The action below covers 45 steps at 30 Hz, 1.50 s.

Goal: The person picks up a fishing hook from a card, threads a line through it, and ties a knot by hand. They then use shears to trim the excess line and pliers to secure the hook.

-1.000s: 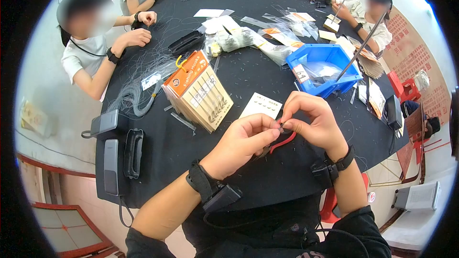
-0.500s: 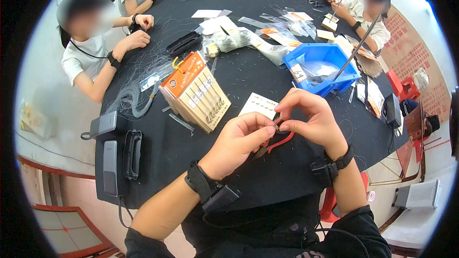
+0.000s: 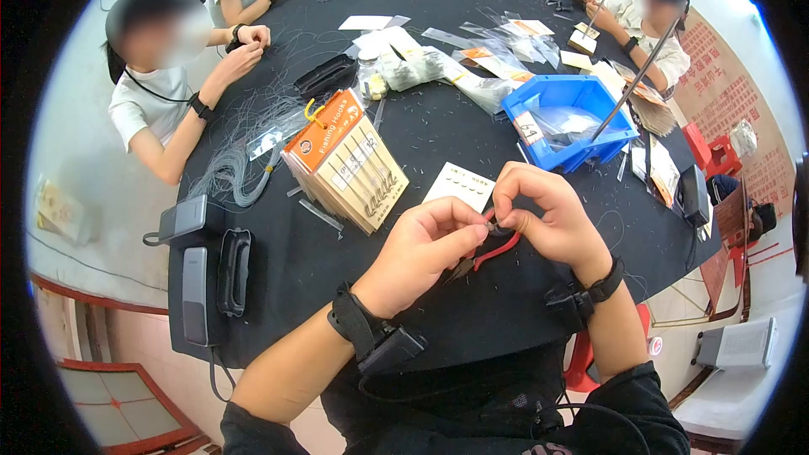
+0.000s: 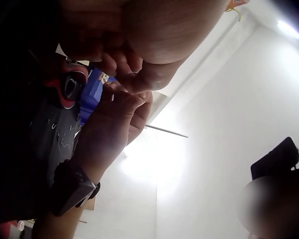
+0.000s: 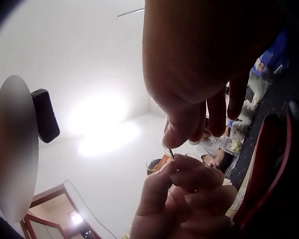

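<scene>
Both hands meet over the near part of the table, fingertips almost together. My left hand [image 3: 421, 244] pinches a small thin dark piece [image 5: 171, 152] between thumb and forefinger; it looks like a fishing hook, mostly hidden by the fingers. From the other side, my right hand [image 3: 552, 215] pinches at the same piece with its thumb and forefinger, the other fingers curved. Red-handled pliers [image 3: 497, 254] lie on the table just under the fingertips, partly covered by the left hand. Behind the hands is a pale card [image 3: 459, 184] with a row of small dark marks.
A stack of fishing hook cards [image 3: 347, 164] stands to the left of the hands. A blue bin [image 3: 569, 147] with clear bags sits to the right. Coiled clear line [image 3: 240, 177], power banks [image 3: 195, 295] and a black case [image 3: 236, 271] lie leftward. Other people sit around the table.
The right hand's fingertips drew slightly away from the left, then came back close to them. The pliers show more between the hands than a second ago.
</scene>
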Tool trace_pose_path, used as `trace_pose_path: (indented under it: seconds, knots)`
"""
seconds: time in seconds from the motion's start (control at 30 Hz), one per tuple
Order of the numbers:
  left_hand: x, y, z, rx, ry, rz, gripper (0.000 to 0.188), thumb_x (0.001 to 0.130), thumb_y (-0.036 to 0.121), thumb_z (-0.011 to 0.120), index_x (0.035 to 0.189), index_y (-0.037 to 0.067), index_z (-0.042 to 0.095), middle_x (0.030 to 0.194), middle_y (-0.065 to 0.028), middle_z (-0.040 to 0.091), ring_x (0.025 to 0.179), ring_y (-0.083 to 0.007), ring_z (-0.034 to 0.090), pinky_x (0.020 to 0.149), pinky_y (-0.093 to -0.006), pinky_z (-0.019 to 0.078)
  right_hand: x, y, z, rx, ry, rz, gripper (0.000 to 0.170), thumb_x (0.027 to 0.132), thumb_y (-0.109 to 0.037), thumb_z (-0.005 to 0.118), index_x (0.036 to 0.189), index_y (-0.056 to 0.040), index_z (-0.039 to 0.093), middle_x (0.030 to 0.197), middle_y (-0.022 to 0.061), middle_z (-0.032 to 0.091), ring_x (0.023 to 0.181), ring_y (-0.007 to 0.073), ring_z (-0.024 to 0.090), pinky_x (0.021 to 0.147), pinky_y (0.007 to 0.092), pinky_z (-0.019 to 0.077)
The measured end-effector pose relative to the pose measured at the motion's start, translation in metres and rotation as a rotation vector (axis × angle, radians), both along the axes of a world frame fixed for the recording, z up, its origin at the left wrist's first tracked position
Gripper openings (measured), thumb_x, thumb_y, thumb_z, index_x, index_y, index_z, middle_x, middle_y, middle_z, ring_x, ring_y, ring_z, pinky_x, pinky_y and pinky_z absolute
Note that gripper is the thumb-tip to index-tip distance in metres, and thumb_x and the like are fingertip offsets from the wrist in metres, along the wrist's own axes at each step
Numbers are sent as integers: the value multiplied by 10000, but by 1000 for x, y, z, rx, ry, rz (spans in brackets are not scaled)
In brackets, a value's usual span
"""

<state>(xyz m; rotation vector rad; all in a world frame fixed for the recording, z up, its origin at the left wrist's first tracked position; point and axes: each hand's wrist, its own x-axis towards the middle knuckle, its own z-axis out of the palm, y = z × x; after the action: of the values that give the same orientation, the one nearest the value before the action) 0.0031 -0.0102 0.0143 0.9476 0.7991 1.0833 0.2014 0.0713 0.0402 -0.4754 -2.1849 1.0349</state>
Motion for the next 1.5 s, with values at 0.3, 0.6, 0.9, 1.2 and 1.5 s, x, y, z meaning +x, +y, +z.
trace_pose_path:
  seconds: [0.3,0.6,0.9,1.2,1.5]
  knots:
    - [-1,1,0,-9,50,-34,101,947,185,674,953,86,655,824,45,612,660,-26,482,588,-183,377,-1,-1,0,25,-16,-14,152,783,62,651,831,-13,527,809,81,538,744,217,549,683,324,441]
    - [0,1,-6,-3,90,-73,107,954,193,666,974,88,659,840,53,615,679,-22,495,596,-180,382,0,0,0,40,-23,-8,159,783,27,691,825,-21,545,794,68,543,731,200,551,678,314,441]
    - [0,0,-2,14,84,-81,107,963,199,655,976,93,654,849,64,603,695,-15,493,603,-176,380,1,2,5,10,34,49,117,804,-54,742,888,-32,664,862,58,619,785,189,602,734,303,481]
    - [0,-2,5,-7,79,-71,128,948,189,674,1008,76,666,842,57,613,679,-18,496,588,-178,373,3,5,-2,3,13,58,157,837,-104,730,817,-26,595,819,67,601,796,216,599,730,324,467]
    - [0,0,1,26,108,-82,155,955,195,667,1024,58,681,871,44,637,677,-22,504,583,-185,389,3,4,-4,12,14,28,184,843,-130,728,816,-28,577,812,69,571,769,216,567,719,322,454]
